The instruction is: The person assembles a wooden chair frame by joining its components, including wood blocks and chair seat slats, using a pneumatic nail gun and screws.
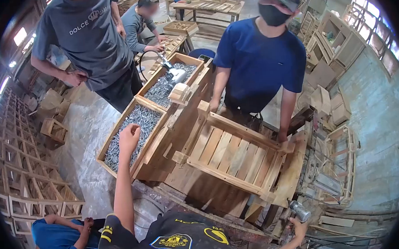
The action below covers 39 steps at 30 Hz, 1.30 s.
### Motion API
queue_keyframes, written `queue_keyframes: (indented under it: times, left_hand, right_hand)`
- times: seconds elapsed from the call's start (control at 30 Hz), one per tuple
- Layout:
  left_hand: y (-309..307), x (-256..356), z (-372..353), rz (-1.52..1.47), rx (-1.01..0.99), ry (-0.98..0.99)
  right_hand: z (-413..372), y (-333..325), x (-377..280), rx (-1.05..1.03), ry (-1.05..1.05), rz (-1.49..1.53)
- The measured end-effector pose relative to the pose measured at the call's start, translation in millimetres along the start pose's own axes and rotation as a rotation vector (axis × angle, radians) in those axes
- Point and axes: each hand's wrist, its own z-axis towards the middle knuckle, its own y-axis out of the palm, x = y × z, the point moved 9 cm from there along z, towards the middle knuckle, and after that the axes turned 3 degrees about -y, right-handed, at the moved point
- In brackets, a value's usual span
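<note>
My left hand [130,137] is over the near compartment of a wooden box filled with loose metal screws [139,116]. Its fingers are curled together, and anything in them is too small to make out. Low on the right, my right hand [300,228] grips a silver power screwdriver [300,211] beside the bench edge. Between my arms lies a slatted wooden frame [231,157] with block-like legs at its corners, resting on the workbench [175,180]. A co-worker in a blue shirt [261,57] stands across, hands at the frame's far side.
Another white-and-silver power tool [176,75] lies on the far screw compartment. A person in a grey shirt [89,35] stands beyond the box. Stacked wooden frames [28,158] line the left; a person in blue [62,238] is at lower left. Hoses run at lower right.
</note>
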Motion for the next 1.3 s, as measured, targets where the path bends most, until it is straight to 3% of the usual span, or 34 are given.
queue_keyframes:
  times: [0.03,0.13,0.17,0.3,0.43,0.57,0.67,0.77,0.97,1.17,1.27,1.3]
  left_hand:
    - [14,-17,12,0.043,-0.108,-0.057]
    - [30,-41,16,0.455,-0.159,0.122]
    - [32,-47,13,0.369,-0.188,0.064]
    - [31,-21,19,0.284,-0.108,0.247]
    - [49,-41,30,0.474,-0.34,0.144]
    - [57,-49,17,0.422,-0.291,0.291]
    - [58,-49,6,0.424,-0.314,0.251]
    - [52,-41,-6,0.427,-0.217,0.325]
    - [55,-43,-7,0.313,-0.254,0.391]
    - [39,-37,-11,0.139,-0.149,0.479]
    - [33,-51,-9,0.075,-0.153,0.322]
    - [34,-67,-5,0.163,-0.134,0.355]
  right_hand:
    - [1,1,2,-0.011,0.017,-0.012]
    - [4,-2,12,-0.026,0.056,-0.052]
    - [6,-4,15,-0.023,0.035,-0.063]
    - [0,5,8,-0.042,0.062,-0.009]
    - [0,11,3,-0.062,0.043,0.006]
    - [-10,13,-8,-0.013,0.076,0.007]
    - [-5,9,9,-0.036,0.104,0.014]
    - [-4,9,11,-0.038,0.088,0.073]
    - [0,4,24,-0.067,0.136,-0.053]
    - [-21,16,15,-0.135,0.19,0.213]
    - [-23,20,23,-0.13,0.237,0.239]
    - [-22,19,25,-0.107,0.239,0.22]
